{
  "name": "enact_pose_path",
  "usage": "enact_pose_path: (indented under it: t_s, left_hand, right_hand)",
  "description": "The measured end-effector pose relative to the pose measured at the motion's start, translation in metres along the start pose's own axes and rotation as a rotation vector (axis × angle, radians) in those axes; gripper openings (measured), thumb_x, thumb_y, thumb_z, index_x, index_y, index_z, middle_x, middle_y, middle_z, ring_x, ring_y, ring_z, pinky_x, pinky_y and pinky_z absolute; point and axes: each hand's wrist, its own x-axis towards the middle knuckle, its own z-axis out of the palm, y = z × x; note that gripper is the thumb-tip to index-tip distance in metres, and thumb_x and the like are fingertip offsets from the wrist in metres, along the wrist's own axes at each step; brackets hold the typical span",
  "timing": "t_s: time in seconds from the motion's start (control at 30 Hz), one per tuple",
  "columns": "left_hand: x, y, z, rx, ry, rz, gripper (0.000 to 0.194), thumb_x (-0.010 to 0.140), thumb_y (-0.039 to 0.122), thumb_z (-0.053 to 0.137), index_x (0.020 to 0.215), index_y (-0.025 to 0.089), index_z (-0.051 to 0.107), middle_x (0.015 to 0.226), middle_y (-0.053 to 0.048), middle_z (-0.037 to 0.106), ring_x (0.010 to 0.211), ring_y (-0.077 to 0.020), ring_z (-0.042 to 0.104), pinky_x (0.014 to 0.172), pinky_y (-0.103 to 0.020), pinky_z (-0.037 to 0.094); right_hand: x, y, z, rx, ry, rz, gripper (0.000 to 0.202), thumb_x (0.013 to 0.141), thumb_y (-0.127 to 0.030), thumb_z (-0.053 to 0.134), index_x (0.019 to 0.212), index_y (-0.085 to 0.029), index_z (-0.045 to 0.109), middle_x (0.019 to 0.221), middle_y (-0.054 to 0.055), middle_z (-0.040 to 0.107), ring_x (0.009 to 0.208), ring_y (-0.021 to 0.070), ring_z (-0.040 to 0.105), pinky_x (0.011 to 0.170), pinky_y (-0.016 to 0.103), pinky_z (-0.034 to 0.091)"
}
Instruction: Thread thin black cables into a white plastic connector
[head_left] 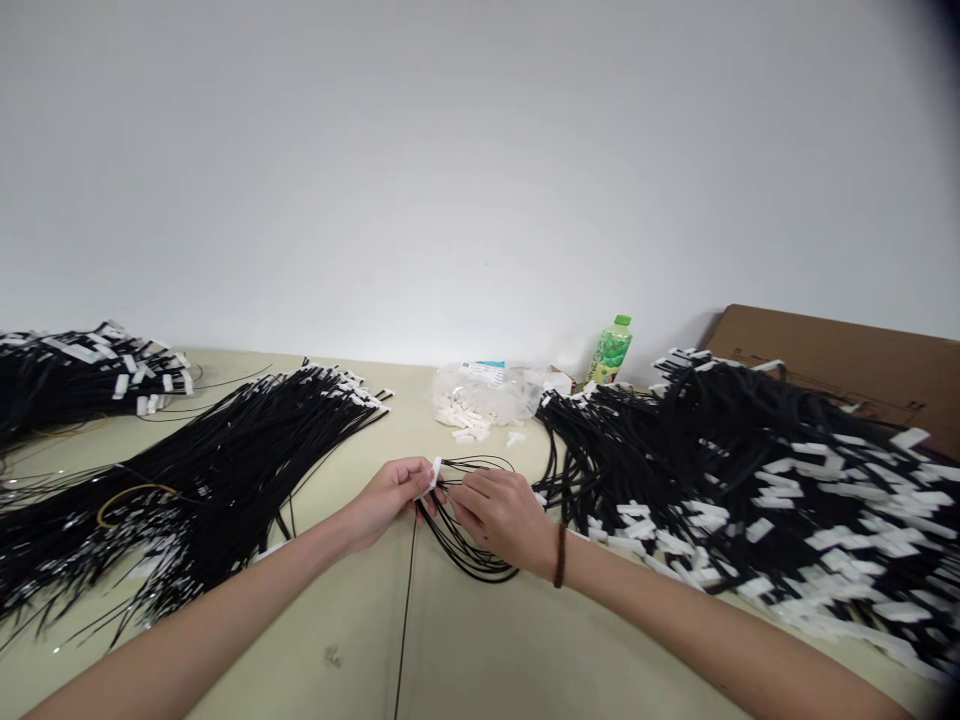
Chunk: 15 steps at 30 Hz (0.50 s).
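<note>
A small white clip [435, 474] is pinched in the left hand [390, 497]. A few black wires [469, 545], looped just under the clip, are held in the right hand [499, 515], fingers closed on them. The clip is being fitted; a careful push seems needed. The wire tips are hidden by fingers.

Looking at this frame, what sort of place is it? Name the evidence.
Probably a small assembly workbench: large piles of black cables with white connectors, a bag of loose white connectors, and the left hand and right hand fitting one.
</note>
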Motion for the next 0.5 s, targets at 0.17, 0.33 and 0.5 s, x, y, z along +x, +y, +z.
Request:
enact_pose_path:
  t_s: [0.17, 0.33, 0.5]
  left_hand:
    - [-0.0001, 0.0007, 0.0003, 0.001, -0.011, -0.006, 0.035, 0.071, 0.048, 0.058, 0.068, 0.013, 0.055, 0.067, -0.002, 0.059, 0.053, -0.0101, 0.051, 0.046, -0.02, 0.036]
    - [-0.0002, 0.0007, -0.0002, 0.005, -0.02, -0.01, 0.034, 0.073, 0.046, 0.058, 0.069, 0.013, 0.055, 0.066, -0.002, 0.059, 0.053, -0.01, 0.051, 0.046, -0.02, 0.037]
    - [-0.0002, 0.0001, -0.0003, 0.006, -0.012, -0.009, 0.035, 0.072, 0.048, 0.058, 0.068, 0.013, 0.055, 0.066, -0.002, 0.059, 0.053, -0.01, 0.051, 0.047, -0.02, 0.037]
  right_hand:
    - [0.0005, -0.001, -0.0007, 0.0, 0.001, -0.004, 0.027, 0.089, -0.018, 0.039, 0.063, -0.017, 0.048, 0.058, -0.001, 0.049, 0.055, 0.0114, 0.043, 0.053, 0.027, 0.029]
    - [0.0002, -0.0011, -0.0004, 0.008, 0.003, -0.004, 0.027, 0.088, -0.017, 0.039, 0.064, -0.017, 0.048, 0.058, -0.001, 0.049, 0.055, 0.0115, 0.044, 0.053, 0.027, 0.029]
    - [-0.001, -0.0006, 0.0004, 0.012, -0.012, -0.002, 0.027, 0.089, -0.018, 0.038, 0.064, -0.017, 0.048, 0.059, 0.0, 0.05, 0.056, 0.0115, 0.044, 0.054, 0.026, 0.029]
